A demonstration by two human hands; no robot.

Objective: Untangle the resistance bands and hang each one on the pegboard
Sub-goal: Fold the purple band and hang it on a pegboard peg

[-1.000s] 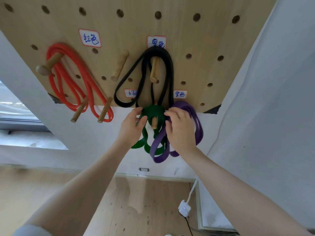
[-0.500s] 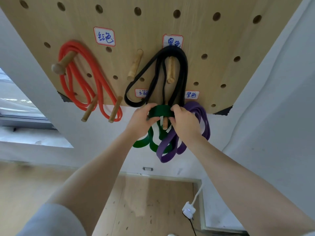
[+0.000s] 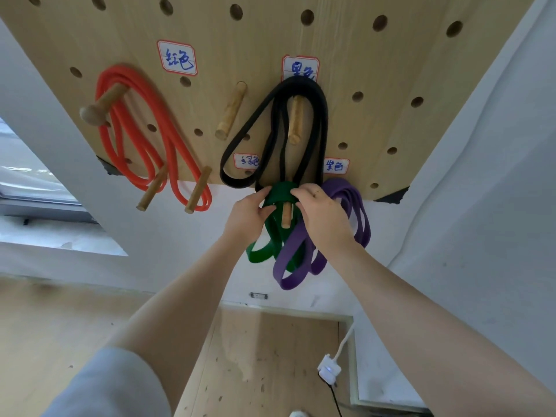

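Note:
A wooden pegboard (image 3: 270,31) fills the top of the view. The red band (image 3: 156,145) hangs on its left peg, and the black band (image 3: 313,94) is looped over a middle peg. The green band (image 3: 279,194) lies over a low peg (image 3: 286,216) at the board's bottom edge. My left hand (image 3: 246,216) pinches the green band's left side and my right hand (image 3: 322,218) pinches its right side at the peg. The purple band (image 3: 355,212) hangs just right of it, partly hidden behind my right hand.
An empty wooden peg (image 3: 230,111) sticks out between the red and black bands. Handwritten labels (image 3: 177,58) mark the spots. Below are a white wall, a wooden floor (image 3: 255,356) and a white plug on a cable (image 3: 328,367).
Both hands stay on the green band at its peg. The loop top now bunches higher over the peg. The view has shifted slightly.

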